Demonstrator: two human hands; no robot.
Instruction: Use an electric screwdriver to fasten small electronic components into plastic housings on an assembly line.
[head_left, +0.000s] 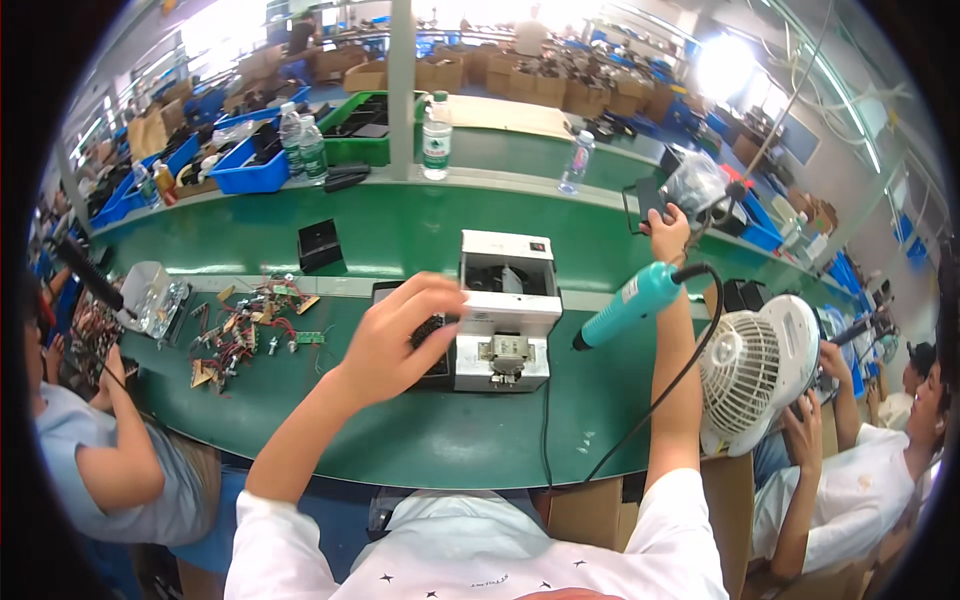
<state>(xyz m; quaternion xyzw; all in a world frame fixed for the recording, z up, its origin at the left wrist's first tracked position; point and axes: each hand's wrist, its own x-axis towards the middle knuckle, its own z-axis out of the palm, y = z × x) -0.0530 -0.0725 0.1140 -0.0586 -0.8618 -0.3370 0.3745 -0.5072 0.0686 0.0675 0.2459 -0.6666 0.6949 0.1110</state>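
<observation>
My left hand (395,335) hovers beside the white machine (507,315), its fingers curved and the thumb apart with nothing seen between them. Below and behind it lies a dark tray (437,345), partly hidden by the hand. A metal-topped block sits on the machine's near ledge. Stretched to the far right, my right hand (665,232) grips a flat black plastic piece (649,193) above the bench's back shelf. A teal electric screwdriver (630,305) hangs in front of my right forearm, its black cable looping down to the bench edge.
Small circuit boards with wires (255,330) are heaped on the left of the green bench (400,440). A black box (320,245) stands behind them. Bottles, including a clear one (436,140), line the shelf. A white fan (750,370) stands at right. Co-workers sit on both sides.
</observation>
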